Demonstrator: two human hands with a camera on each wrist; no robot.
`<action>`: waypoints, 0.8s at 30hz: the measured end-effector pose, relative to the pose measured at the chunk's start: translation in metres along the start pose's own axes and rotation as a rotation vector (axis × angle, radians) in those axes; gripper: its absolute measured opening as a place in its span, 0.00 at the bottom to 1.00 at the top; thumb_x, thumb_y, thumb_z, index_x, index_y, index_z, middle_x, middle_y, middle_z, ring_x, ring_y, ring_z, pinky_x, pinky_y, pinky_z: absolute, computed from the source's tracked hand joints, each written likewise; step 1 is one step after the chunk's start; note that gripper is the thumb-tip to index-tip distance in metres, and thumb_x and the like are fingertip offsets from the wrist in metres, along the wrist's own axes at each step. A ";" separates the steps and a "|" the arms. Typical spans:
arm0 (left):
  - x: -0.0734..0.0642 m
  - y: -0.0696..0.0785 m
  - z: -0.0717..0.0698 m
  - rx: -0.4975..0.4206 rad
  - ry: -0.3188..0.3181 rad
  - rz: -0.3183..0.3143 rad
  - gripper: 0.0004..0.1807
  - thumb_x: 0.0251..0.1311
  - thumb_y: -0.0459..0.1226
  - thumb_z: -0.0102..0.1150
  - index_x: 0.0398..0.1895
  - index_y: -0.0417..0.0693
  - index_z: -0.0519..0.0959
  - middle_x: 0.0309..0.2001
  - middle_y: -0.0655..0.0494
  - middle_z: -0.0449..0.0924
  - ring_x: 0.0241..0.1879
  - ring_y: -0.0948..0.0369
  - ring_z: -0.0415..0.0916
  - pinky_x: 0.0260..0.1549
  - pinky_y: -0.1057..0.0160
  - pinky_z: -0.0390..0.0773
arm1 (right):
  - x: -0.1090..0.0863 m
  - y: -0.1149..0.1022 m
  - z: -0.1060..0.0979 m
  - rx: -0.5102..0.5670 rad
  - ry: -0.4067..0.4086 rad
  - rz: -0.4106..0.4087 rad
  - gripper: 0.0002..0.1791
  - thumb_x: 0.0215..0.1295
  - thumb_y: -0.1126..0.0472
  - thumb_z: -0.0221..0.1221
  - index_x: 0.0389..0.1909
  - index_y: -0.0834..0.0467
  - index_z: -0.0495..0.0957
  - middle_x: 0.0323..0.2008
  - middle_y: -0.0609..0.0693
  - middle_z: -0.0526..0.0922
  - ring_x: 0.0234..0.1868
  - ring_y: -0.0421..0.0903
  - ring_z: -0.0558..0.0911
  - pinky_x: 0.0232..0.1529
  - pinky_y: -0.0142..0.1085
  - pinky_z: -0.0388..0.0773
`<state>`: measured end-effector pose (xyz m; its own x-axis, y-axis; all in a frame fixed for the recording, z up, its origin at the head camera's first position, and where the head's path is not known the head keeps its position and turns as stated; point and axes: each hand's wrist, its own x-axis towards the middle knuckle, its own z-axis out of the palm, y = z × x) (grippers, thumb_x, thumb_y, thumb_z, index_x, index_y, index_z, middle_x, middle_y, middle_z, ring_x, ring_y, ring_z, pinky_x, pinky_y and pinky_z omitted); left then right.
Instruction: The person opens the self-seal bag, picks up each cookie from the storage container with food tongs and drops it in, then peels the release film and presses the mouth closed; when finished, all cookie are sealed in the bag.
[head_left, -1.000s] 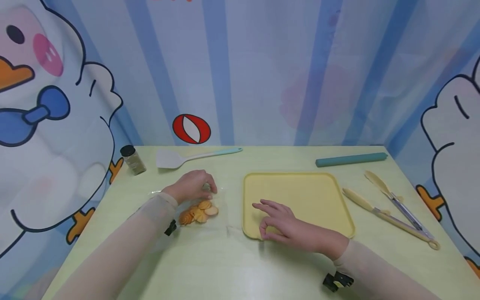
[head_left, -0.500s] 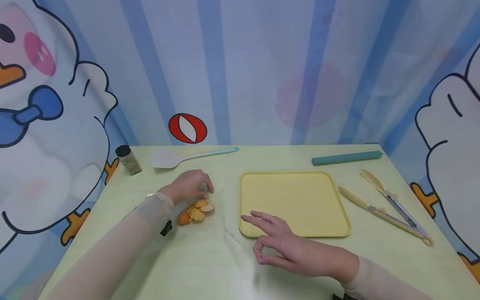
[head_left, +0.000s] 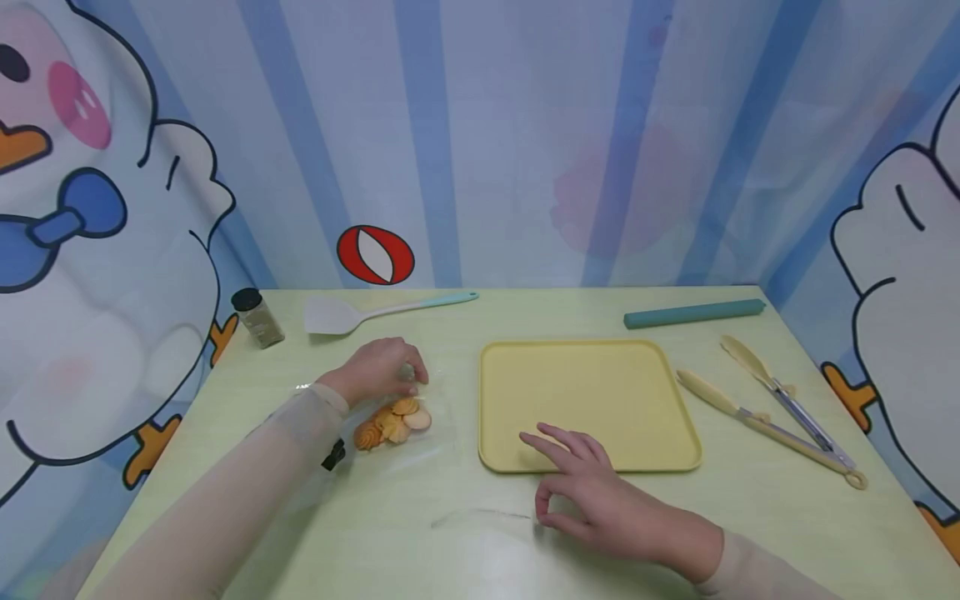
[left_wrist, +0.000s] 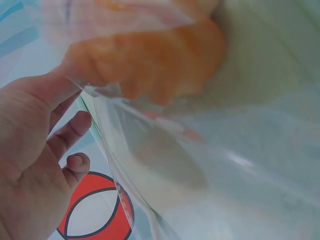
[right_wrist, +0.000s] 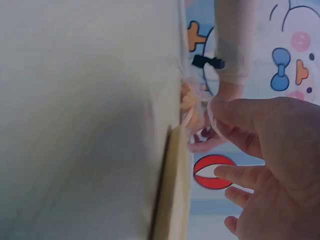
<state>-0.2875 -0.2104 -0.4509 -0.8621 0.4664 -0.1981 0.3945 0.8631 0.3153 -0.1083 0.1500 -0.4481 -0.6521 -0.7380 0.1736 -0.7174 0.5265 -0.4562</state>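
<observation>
My left hand (head_left: 378, 369) pinches a clear plastic bag (left_wrist: 240, 165) between thumb and forefinger at the table's left. Inside the bag lie several golden-brown and pale biscuits (head_left: 392, 423), some ridged and one spiral-shaped. Over the front edge of a yellow tray (head_left: 585, 400), my right hand (head_left: 600, 504) brings thumb and forefinger together on a thin, clear strip (head_left: 480, 512). The strip trails left from those fingertips, a little curved, its far end hard to make out. The other right fingers are spread. In the right wrist view the strip (right_wrist: 212, 117) bends down from the pinch.
Behind the bag lie a spatula (head_left: 337, 317) and a black-lidded jar (head_left: 258, 319). A teal stick-like thing (head_left: 693, 314) lies at the back right. Opened tongs (head_left: 772, 423) rest right of the tray. A printed curtain (head_left: 510, 142) stands behind the table.
My right hand moved toward me, then slightly right, and the thin strip now trails free of the bag's edge. My left hand and the bag barely moved.
</observation>
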 end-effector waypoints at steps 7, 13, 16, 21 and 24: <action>0.002 0.001 0.000 0.007 -0.003 -0.023 0.09 0.57 0.40 0.77 0.40 0.64 0.89 0.46 0.64 0.87 0.51 0.58 0.77 0.60 0.52 0.77 | -0.010 0.024 0.011 -0.151 0.064 0.098 0.12 0.60 0.57 0.72 0.25 0.38 0.80 0.73 0.54 0.71 0.79 0.61 0.60 0.69 0.67 0.54; 0.000 0.002 -0.001 0.002 -0.003 -0.019 0.09 0.58 0.39 0.77 0.40 0.62 0.89 0.46 0.63 0.87 0.51 0.57 0.78 0.60 0.51 0.77 | -0.015 0.036 0.012 -0.169 0.083 0.162 0.15 0.53 0.58 0.76 0.20 0.36 0.81 0.70 0.52 0.76 0.77 0.60 0.64 0.68 0.65 0.54; -0.001 0.003 -0.001 0.001 -0.010 -0.033 0.09 0.58 0.38 0.77 0.40 0.62 0.90 0.46 0.63 0.87 0.52 0.56 0.78 0.61 0.51 0.77 | -0.018 0.039 0.009 -0.155 0.092 0.185 0.16 0.50 0.58 0.78 0.22 0.35 0.81 0.69 0.52 0.77 0.76 0.60 0.65 0.67 0.63 0.54; 0.000 0.004 0.000 0.005 -0.012 -0.040 0.09 0.58 0.38 0.77 0.39 0.62 0.89 0.47 0.62 0.87 0.53 0.56 0.78 0.61 0.51 0.76 | -0.024 0.042 0.004 -0.025 0.120 0.224 0.21 0.44 0.62 0.80 0.28 0.36 0.80 0.69 0.53 0.77 0.76 0.62 0.64 0.66 0.64 0.52; 0.000 0.005 0.000 0.005 -0.011 -0.037 0.09 0.58 0.39 0.76 0.39 0.62 0.89 0.46 0.63 0.87 0.52 0.57 0.78 0.61 0.51 0.77 | -0.029 0.043 0.000 0.067 0.145 0.238 0.22 0.44 0.63 0.81 0.30 0.37 0.79 0.69 0.53 0.77 0.75 0.63 0.64 0.65 0.65 0.51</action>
<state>-0.2859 -0.2061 -0.4497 -0.8723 0.4366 -0.2201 0.3642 0.8806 0.3032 -0.1206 0.1938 -0.4727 -0.8320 -0.5262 0.1759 -0.5253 0.6451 -0.5549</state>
